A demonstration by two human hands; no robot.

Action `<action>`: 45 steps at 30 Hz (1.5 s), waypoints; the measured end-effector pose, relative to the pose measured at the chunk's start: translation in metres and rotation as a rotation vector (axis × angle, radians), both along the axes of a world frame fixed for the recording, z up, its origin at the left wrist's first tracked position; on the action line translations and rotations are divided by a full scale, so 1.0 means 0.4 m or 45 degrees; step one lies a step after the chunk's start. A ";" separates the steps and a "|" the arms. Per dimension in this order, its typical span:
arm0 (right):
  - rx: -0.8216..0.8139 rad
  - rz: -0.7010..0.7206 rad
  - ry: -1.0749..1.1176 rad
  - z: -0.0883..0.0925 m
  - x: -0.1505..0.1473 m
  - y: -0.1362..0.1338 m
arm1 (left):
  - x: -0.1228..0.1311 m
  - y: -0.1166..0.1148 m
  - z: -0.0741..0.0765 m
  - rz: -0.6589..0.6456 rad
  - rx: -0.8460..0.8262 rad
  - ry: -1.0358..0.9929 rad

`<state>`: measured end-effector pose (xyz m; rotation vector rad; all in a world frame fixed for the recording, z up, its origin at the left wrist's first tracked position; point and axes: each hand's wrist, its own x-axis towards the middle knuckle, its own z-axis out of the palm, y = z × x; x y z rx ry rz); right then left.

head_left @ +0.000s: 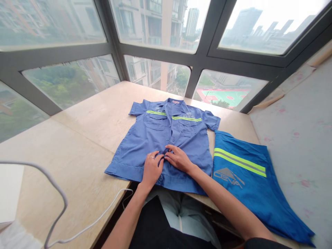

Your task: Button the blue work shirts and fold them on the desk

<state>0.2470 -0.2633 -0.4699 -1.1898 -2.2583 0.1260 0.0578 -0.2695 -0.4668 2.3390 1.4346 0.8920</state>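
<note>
A blue short-sleeved work shirt with yellow-green reflective stripes lies flat, front up, on a light wooden table. My left hand and my right hand meet at the button placket low on the shirt's front. Both hands pinch the fabric there with closed fingers, the fingertips touching. A ring shows on my left hand.
A second blue garment with reflective stripes and a grey logo lies to the right of the shirt, hanging over the table's front edge. A white cable loops across the near left of the table. Large windows stand behind; a pale wall covering is at right.
</note>
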 end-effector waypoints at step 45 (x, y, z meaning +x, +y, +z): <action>-0.456 -0.237 -0.519 0.134 0.056 0.193 | 0.092 0.326 0.071 -0.368 -0.515 0.319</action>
